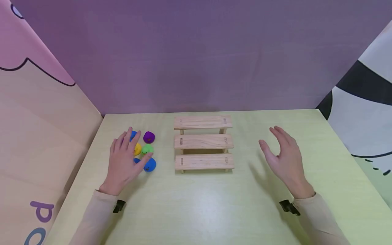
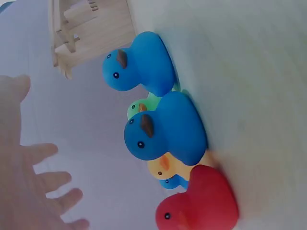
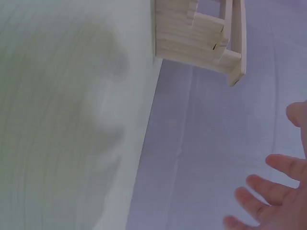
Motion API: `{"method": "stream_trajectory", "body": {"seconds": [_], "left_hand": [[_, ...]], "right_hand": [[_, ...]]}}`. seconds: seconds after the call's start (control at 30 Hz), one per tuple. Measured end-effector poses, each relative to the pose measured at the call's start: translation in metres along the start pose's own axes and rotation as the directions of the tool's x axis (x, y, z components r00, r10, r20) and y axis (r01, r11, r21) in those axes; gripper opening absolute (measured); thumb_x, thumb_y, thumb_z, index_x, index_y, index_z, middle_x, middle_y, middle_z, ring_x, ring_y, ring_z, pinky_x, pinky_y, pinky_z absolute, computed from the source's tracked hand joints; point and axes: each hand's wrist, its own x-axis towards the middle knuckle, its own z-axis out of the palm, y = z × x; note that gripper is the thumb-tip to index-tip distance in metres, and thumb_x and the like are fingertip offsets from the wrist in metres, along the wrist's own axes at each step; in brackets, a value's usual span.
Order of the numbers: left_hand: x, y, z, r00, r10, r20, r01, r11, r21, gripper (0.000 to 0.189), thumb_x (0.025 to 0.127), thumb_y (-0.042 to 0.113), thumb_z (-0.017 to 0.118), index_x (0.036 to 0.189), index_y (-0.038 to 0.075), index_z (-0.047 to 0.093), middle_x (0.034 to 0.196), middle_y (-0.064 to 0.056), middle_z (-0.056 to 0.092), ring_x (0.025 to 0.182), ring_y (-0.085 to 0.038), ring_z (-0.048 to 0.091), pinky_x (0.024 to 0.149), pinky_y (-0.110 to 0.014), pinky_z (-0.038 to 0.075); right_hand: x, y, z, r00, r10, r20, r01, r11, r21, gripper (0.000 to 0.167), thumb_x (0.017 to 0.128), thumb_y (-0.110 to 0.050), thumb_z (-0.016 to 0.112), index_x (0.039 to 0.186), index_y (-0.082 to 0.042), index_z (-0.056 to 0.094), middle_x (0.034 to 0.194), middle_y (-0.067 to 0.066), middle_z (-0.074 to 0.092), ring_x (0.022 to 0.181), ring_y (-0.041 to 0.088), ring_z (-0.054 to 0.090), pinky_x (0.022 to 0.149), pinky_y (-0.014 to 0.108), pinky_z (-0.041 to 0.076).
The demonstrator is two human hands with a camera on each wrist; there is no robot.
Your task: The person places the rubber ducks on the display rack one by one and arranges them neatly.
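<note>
Left hand (image 1: 123, 165), one: I have it above the ducks, clear of them, fingers spread and thumb held apart.
Right hand (image 1: 286, 161), one: I have it over the table (image 1: 202, 207), fingers extended, thumb parted from them.
Green duck (image 1: 147, 149), one: seen from the head, between left forefinger and thumb.
Yellow duck (image 1: 137, 149), one: beside the green, partly covered by the left hand.
Purple toy (image 1: 149, 137), one: just right of the left fingertips.
Blue ducks (image 1: 150, 165), three: one at the left thumb tip, two partly hidden below that hand.
Red duck (image 2: 208, 203), one: I find it in the left wrist view, near the yellow.
Wooden stand (image 1: 203, 141), three-tiered: between the hands, well apart from both.
Black clips (image 1: 119, 206), two: one at each wrist.
</note>
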Motion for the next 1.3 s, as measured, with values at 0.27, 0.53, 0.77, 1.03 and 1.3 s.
{"method": "stream_trajectory", "body": {"seconds": [0.27, 0.53, 0.77, 1.03, 1.3], "left_hand": [[-0.008, -0.019, -0.004, 0.995, -0.05, 0.085, 0.077, 0.934, -0.348, 0.063, 0.099, 0.03, 0.075, 0.157, 0.013, 0.054, 0.176, -0.012, 0.029, 0.16, -0.047, 0.024, 0.116, -0.082, 0.027], [-0.022, -0.036, -0.005, 0.994, -0.069, 0.085, 0.096, 0.916, -0.388, 0.051, 0.099, 0.019, 0.075, 0.147, 0.007, 0.063, 0.167, -0.015, 0.045, 0.154, -0.047, 0.037, 0.112, -0.08, 0.035], [-0.034, -0.047, -0.009, 0.993, -0.089, 0.081, 0.112, 0.93, -0.35, 0.043, 0.101, 0.021, 0.075, 0.14, 0.004, 0.068, 0.156, -0.018, 0.057, 0.145, -0.047, 0.048, 0.102, -0.072, 0.05], [-0.038, -0.055, -0.021, 0.972, -0.162, 0.169, 0.198, 0.953, -0.228, 0.045, 0.101, 0.026, 0.076, 0.138, 0.004, 0.068, 0.149, -0.023, 0.059, 0.134, -0.046, 0.055, 0.097, -0.067, 0.056], [-0.036, -0.062, -0.029, 0.962, -0.153, 0.228, 0.205, 0.953, -0.225, 0.036, 0.096, 0.016, 0.08, 0.131, 0.006, 0.074, 0.127, -0.018, 0.075, 0.117, -0.039, 0.069, 0.095, -0.06, 0.058]], "right_hand": [[0.006, -0.011, 0.008, 0.984, 0.141, 0.104, -0.16, 0.965, 0.209, 0.046, 0.109, -0.029, 0.061, 0.153, -0.013, 0.058, 0.151, 0.012, 0.063, 0.123, -0.014, 0.058, 0.102, 0.005, 0.045], [0.008, -0.016, 0.025, 0.976, 0.147, 0.162, -0.185, 0.951, 0.249, 0.055, 0.104, -0.025, 0.071, 0.155, -0.014, 0.056, 0.155, 0.012, 0.061, 0.135, 0.035, 0.064, 0.11, 0.028, 0.053], [0.006, -0.017, 0.039, 0.968, 0.128, 0.214, -0.182, 0.949, 0.256, 0.05, 0.103, -0.025, 0.072, 0.15, -0.013, 0.061, 0.149, 0.013, 0.066, 0.13, 0.036, 0.068, 0.108, 0.045, 0.054], [0.012, -0.027, 0.058, 0.943, 0.099, 0.318, -0.201, 0.93, 0.306, 0.048, 0.102, -0.027, 0.074, 0.146, -0.01, 0.064, 0.148, 0.012, 0.066, 0.127, 0.036, 0.07, 0.108, 0.049, 0.055], [0.018, -0.026, 0.073, 0.913, 0.092, 0.398, -0.225, 0.927, 0.3, 0.052, 0.1, -0.031, 0.076, 0.148, -0.013, 0.063, 0.153, 0.013, 0.062, 0.127, 0.039, 0.07, 0.105, 0.054, 0.058]]}}
